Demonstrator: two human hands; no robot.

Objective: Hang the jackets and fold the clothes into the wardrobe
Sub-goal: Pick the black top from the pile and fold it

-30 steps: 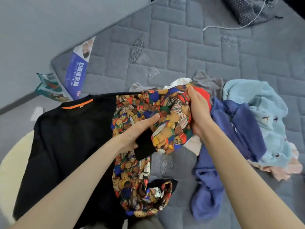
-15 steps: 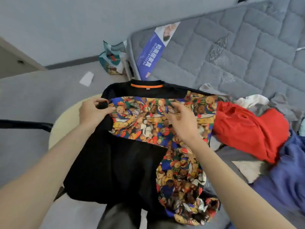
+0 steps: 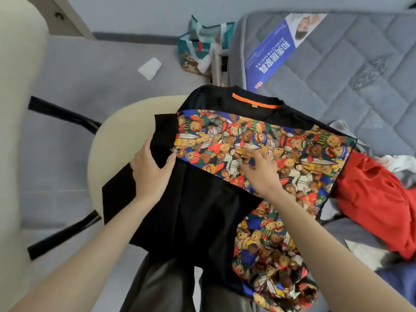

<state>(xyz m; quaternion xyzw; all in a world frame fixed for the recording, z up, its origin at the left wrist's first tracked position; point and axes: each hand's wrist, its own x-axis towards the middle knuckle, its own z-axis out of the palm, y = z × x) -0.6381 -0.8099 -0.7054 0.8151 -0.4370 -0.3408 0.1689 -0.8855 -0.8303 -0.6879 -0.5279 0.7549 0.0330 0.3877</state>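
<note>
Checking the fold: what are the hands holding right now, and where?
The left hand grips the black shirt by its folded sleeve; the right hand touches the bear-print front, grip unclear.

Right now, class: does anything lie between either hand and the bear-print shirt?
Nothing visible does. The left hand grips the shirt at its black left edge, and the right hand touches the print directly.
</note>
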